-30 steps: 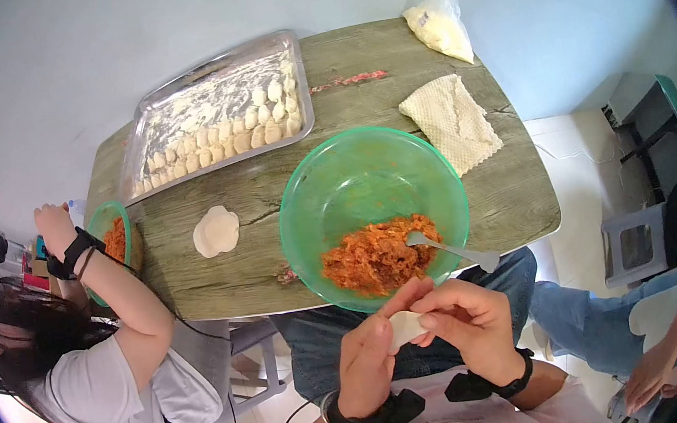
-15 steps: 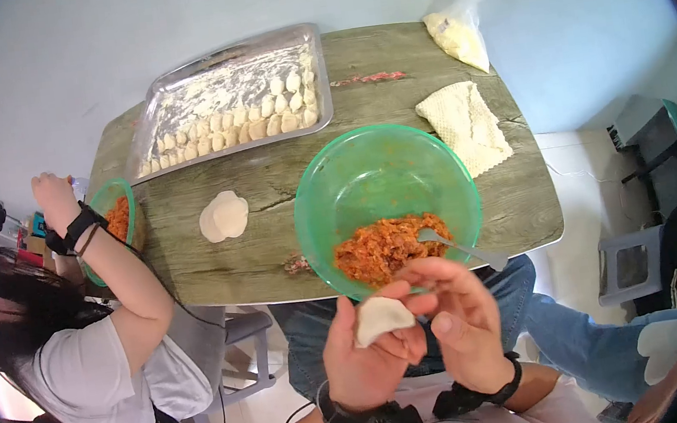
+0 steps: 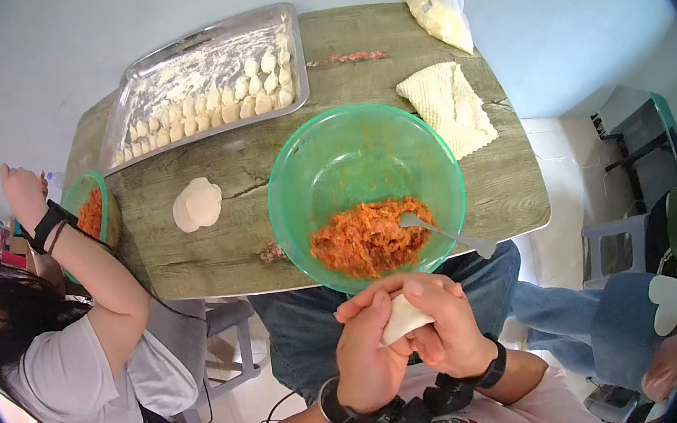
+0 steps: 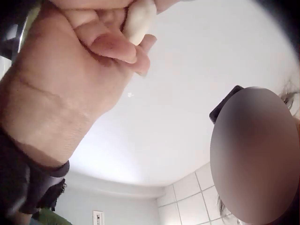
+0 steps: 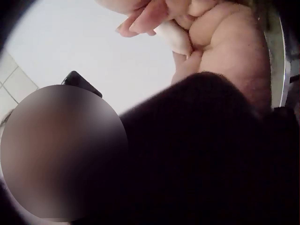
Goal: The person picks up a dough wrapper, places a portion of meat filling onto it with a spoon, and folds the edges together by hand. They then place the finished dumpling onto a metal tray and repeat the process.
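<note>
Both my hands hold a white dumpling (image 3: 405,322) just in front of the table edge, at the near rim of a large green bowl (image 3: 348,153). My left hand (image 3: 369,350) grips its left side, and my right hand (image 3: 455,331) presses it from the right with thumb and curled fingers. Part of the dumpling is hidden by the fingers; in the left wrist view a smooth dough end (image 4: 140,21) shows between them. Orange-red filling (image 3: 369,240) lies in the bowl with a spoon (image 3: 444,232) leaning over the rim.
A metal tray (image 3: 298,56) at the back left carries rows of dumplings (image 3: 216,106). Round wrappers (image 3: 197,205) lie left of the bowl; a cream cloth (image 3: 449,113) and a plastic bag (image 3: 442,21) are at right. Another person (image 3: 78,362) sits left by a smaller green bowl (image 3: 112,218).
Half a second ago the dumpling lay on the left hand's fingers with the right hand more spread. Now both hands have closed together around it. The head view has shifted slightly.
</note>
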A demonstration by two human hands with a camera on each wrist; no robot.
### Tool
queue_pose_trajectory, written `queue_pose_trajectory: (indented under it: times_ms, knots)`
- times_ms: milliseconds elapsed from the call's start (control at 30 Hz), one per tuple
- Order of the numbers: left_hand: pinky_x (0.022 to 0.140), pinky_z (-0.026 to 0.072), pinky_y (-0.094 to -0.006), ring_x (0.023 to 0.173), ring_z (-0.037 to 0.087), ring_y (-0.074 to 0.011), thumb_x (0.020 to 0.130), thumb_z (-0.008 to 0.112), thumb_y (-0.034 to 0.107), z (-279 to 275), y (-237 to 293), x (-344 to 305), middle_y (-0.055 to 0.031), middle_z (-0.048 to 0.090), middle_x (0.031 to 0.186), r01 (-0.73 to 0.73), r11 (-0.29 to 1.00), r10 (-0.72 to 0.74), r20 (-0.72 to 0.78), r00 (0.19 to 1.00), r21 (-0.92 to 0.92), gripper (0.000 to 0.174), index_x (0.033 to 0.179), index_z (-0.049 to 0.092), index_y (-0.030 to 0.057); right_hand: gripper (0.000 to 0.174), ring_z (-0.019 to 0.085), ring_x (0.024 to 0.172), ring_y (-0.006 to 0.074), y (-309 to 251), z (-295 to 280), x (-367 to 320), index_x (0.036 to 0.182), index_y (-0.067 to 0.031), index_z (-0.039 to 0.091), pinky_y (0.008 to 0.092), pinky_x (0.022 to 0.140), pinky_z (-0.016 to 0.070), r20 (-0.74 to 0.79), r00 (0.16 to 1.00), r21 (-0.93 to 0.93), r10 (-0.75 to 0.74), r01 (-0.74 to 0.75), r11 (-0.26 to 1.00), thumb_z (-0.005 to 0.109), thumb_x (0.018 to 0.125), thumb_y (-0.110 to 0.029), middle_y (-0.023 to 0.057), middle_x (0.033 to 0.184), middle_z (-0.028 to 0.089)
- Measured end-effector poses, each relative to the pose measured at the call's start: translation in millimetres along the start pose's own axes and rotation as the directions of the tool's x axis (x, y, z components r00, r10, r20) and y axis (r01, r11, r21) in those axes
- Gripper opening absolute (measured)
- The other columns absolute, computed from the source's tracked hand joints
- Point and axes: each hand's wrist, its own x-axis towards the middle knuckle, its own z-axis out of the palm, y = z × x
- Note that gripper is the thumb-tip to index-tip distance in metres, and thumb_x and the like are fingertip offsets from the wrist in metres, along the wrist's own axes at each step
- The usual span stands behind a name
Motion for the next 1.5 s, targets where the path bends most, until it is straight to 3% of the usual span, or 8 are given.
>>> queue_pose_trajectory:
  times_ms: [67, 400, 800, 1067, 1200, 1333, 1433, 1500]
  knots:
    - [0.055, 0.0478, -0.0297, 0.063, 0.06, -0.0233, 0.097, 0.027, 0.033, 2, -1, -1, -0.0282, 0.055, 0.113, -0.013, 0.998, 0.016, -0.044, 0.999, 0.06, 0.05, 0.115, 0.049, -0.0078, 0.037, 0.061, 0.067, 0.0127, 4, -14, 1, 0.103, 0.0067, 0.061, 0.018, 0.051, 0.0449, 0.052, 0.997, 0.077, 0.048, -0.052, 0.996, 0.053, 0.088, -0.026, 0.0157, 0.097, 0.066]
    - [0.042, 0.0401, -0.0229, 0.054, 0.057, -0.018, 0.096, 0.03, 0.029, 13, -4, -1, -0.0259, 0.065, 0.09, -0.089, 0.914, 0.168, -0.17, 0.971, 0.396, 0.049, 0.1, 0.058, -0.0103, 0.029, 0.06, 0.063, 0.011, 17, -10, -4, 0.093, 0.0064, 0.064, 0.0188, 0.047, 0.0447, -0.083, 0.983, -0.1, -0.166, 0.157, 0.982, 0.055, 0.088, -0.02, 0.0155, 0.094, 0.067]
    - [0.042, 0.0393, -0.0225, 0.055, 0.056, -0.0171, 0.096, 0.03, 0.033, 20, -8, -2, -0.0239, 0.065, 0.085, -0.169, 0.926, 0.235, -0.165, 0.958, 0.337, 0.052, 0.093, 0.06, -0.009, 0.027, 0.054, 0.053, 0.0056, 11, -13, -7, 0.096, 0.0041, 0.064, 0.017, 0.039, 0.0383, -0.015, 0.983, -0.135, -0.182, 0.179, 0.975, 0.051, 0.091, -0.02, 0.0128, 0.092, 0.067]
    - [0.039, 0.0365, -0.0203, 0.053, 0.057, -0.0136, 0.095, 0.033, 0.031, 24, -13, -10, -0.0174, 0.066, 0.078, -0.17, 0.871, 0.315, -0.257, 0.914, 0.461, 0.049, 0.085, 0.062, -0.0064, 0.023, 0.064, 0.084, 0.0172, 18, -10, -11, 0.092, 0.0065, 0.062, 0.0283, 0.075, 0.0496, -0.009, 0.963, -0.203, -0.268, 0.26, 0.944, 0.053, 0.088, -0.014, 0.0127, 0.087, 0.067]
    - [0.039, 0.0378, -0.0197, 0.056, 0.058, -0.0115, 0.094, 0.034, 0.028, 30, -16, -12, -0.0119, 0.067, 0.077, -0.263, 0.763, 0.455, -0.201, 0.867, 0.59, 0.045, 0.079, 0.063, -0.003, 0.022, 0.064, 0.082, 0.0171, 23, -10, -14, 0.092, 0.0062, 0.062, 0.0275, 0.072, 0.0496, -0.016, 0.953, -0.247, -0.304, 0.291, 0.924, 0.052, 0.087, -0.013, 0.0126, 0.085, 0.067]
    - [0.04, 0.0385, -0.0201, 0.057, 0.059, -0.0122, 0.094, 0.034, 0.028, 28, -17, -13, -0.0113, 0.067, 0.075, -0.191, 0.87, 0.306, -0.192, 0.933, 0.455, 0.045, 0.077, 0.062, -0.0017, 0.022, 0.063, 0.079, 0.0161, 26, -12, -15, 0.091, 0.0055, 0.062, 0.0272, 0.071, 0.0494, 0.001, 0.931, -0.266, -0.365, 0.352, 0.897, 0.052, 0.087, -0.014, 0.0116, 0.084, 0.066]
    - [0.043, 0.0411, -0.0207, 0.057, 0.059, -0.0128, 0.095, 0.033, 0.031, 21, -30, -7, -0.0116, 0.066, 0.074, -0.305, 0.497, 0.61, -0.077, 0.789, 0.813, 0.047, 0.078, 0.062, -0.0019, 0.023, 0.061, 0.075, 0.0144, 42, -18, -16, 0.092, 0.0045, 0.062, 0.0265, 0.068, 0.0487, -0.044, 0.924, -0.247, -0.379, 0.358, 0.901, 0.053, 0.087, -0.016, 0.0093, 0.082, 0.066]
    - [0.048, 0.0445, -0.0225, 0.058, 0.06, -0.0147, 0.095, 0.033, 0.035, 10, -25, -11, -0.0108, 0.066, 0.075, -0.133, 0.865, 0.267, -0.22, 0.938, 0.484, 0.047, 0.085, 0.062, -0.0009, 0.024, 0.06, 0.072, 0.0136, 36, -18, -17, 0.093, 0.004, 0.063, 0.0259, 0.066, 0.0483, -0.078, 0.922, -0.23, -0.38, 0.354, 0.907, 0.053, 0.088, -0.017, 0.0079, 0.08, 0.065]
